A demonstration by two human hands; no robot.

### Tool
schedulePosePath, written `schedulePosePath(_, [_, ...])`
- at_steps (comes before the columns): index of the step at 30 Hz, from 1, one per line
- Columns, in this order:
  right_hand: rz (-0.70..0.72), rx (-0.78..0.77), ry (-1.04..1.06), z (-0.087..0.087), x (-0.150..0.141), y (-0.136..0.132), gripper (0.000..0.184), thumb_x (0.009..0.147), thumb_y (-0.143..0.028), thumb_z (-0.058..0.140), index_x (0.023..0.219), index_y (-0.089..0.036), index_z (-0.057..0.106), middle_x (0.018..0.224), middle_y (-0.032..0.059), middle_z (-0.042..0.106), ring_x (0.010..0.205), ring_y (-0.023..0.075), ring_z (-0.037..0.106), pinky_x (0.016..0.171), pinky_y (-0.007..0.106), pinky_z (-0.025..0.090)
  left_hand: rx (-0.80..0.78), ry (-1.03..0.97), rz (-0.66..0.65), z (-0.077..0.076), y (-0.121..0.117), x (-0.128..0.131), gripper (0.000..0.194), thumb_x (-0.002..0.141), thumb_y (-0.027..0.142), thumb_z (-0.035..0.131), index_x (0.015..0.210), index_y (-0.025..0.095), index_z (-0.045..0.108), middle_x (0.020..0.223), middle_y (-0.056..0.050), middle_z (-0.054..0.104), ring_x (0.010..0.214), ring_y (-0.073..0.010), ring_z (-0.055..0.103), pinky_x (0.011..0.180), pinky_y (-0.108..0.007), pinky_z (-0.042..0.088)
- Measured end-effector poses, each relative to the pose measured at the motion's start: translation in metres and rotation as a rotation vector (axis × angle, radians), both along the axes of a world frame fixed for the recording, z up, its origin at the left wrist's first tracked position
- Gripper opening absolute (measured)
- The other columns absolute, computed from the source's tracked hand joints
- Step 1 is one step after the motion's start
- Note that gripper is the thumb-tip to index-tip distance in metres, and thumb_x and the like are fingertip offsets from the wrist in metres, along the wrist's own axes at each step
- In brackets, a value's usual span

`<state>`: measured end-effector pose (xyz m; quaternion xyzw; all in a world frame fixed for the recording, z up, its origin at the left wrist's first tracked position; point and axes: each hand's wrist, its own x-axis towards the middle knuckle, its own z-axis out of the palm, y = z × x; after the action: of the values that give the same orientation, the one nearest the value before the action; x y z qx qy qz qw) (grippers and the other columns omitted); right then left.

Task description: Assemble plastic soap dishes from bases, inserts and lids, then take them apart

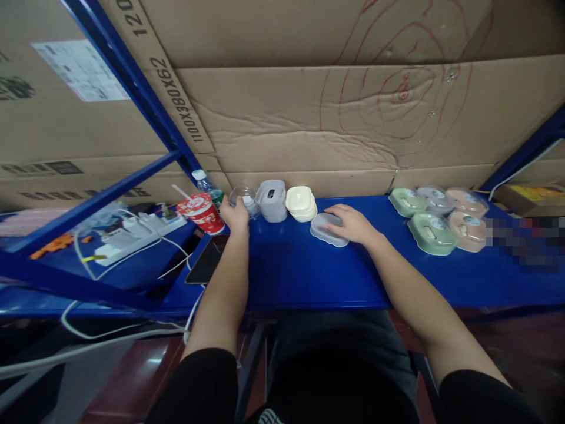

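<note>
My left hand (pixel 235 215) is at the near left side of a stack of clear plastic lids (pixel 249 204), thumb and fingers curled at its edge. The exact grip is partly hidden. My right hand (pixel 351 225) has its fingers over a shallow grey plastic container (pixel 325 231) and grips its right side, on the blue table. Between my hands stand a stack of grey containers (pixel 271 203) and a shorter stack of cream-coloured trays (pixel 301 204).
A red paper cup (pixel 206 215) with a straw and a plastic bottle (pixel 203 181) stand left of my left hand. A dark tablet (pixel 205 262) lies under my left forearm. Several lidded containers (pixel 431 234) sit at right. A power strip (pixel 136 235) with cables lies at left.
</note>
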<state>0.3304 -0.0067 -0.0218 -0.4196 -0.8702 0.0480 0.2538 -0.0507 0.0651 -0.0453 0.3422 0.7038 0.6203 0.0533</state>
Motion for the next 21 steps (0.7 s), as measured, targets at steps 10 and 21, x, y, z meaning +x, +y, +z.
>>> schedulePosePath(10, [0.01, -0.218, -0.106, -0.01, 0.004, 0.001, 0.086, 0.072, -0.059, 0.089, 0.146, -0.026, 0.065, 0.158, 0.0159, 0.055, 0.136, 0.0414, 0.06, 0.111, 0.056, 0.052, 0.367, 0.168, -0.043, 0.021, -0.023, 0.036, 0.024, 0.096, 0.018, 0.057, 0.119, 0.015, 0.063, 0.124, -0.012, 0.065, 0.125, -0.0223, 0.062, 0.115, -0.038, 0.045])
schedulePosePath(21, [0.151, -0.246, 0.21, -0.004, 0.0, 0.004, 0.061, 0.081, -0.043, 0.084, 0.136, -0.023, 0.071, 0.134, 0.0134, 0.073, 0.121, 0.0325, 0.07, 0.107, 0.053, 0.054, 0.125, 0.843, -0.923, 0.018, -0.076, 0.116, 0.05, 0.09, 0.052, 0.074, 0.127, 0.02, 0.069, 0.135, -0.014, 0.067, 0.119, -0.0289, 0.069, 0.094, -0.04, 0.058])
